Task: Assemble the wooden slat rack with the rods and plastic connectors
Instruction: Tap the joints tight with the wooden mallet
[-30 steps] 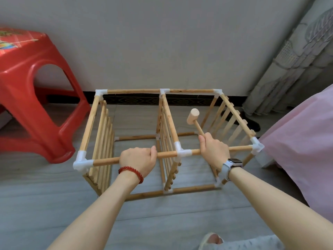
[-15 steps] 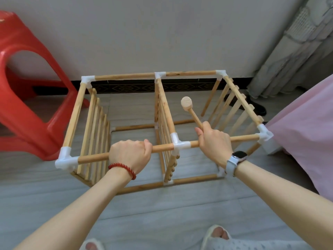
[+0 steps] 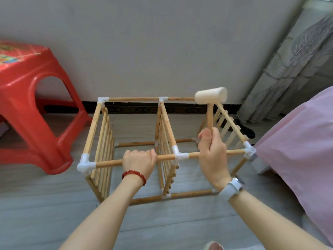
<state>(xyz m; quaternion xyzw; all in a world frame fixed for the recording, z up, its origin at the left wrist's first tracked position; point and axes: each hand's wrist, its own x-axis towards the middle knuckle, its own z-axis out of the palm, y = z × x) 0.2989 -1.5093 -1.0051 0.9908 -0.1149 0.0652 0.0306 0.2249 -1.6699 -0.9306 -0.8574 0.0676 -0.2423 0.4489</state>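
Observation:
The wooden slat rack (image 3: pixel 100 134) stands on the floor as a box of rods and three slat panels joined by white plastic connectors (image 3: pixel 180 156). My left hand (image 3: pixel 139 162) grips the near top rod (image 3: pixel 110 162) between the left corner and the middle connector. My right hand (image 3: pixel 212 156) holds the handle of a small wooden mallet (image 3: pixel 211 95), raised upright above the right half of the near rod. The mallet head hides the rack's far right corner.
A red plastic stool (image 3: pixel 27 98) stands to the left of the rack. A pink bedcover (image 3: pixel 302 147) fills the right side, with a grey curtain (image 3: pixel 295 56) behind it. The wall runs close behind the rack. Grey floor lies in front.
My right hand has lifted off the near rod and swung the mallet up from a tilted, low position to upright. My left hand keeps its grip on the rod.

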